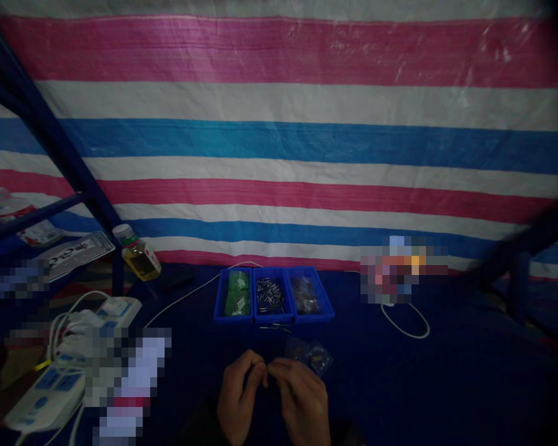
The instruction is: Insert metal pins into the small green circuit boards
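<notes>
My left hand (240, 394) and my right hand (300, 396) meet fingertip to fingertip low in the middle of the view, over a dark blue table cover. They pinch something very small between them; it is too small and dark to name. Just beyond my right hand lies a small clear plastic bag (312, 355) with tiny parts. Farther back stand three blue bins side by side: the left bin (233, 296) holds green pieces, the middle bin (270, 295) holds several small metal pins, the right bin (310, 295) holds dark brownish parts. A few loose pins (275, 326) lie in front of them.
White power strips (51, 390) with cords lie at the left. A small bottle of yellow liquid (138, 254) stands by a blue metal post (51, 133). A white cable loop (407, 322) lies at the right. A striped tarpaulin (279, 124) hangs behind the table.
</notes>
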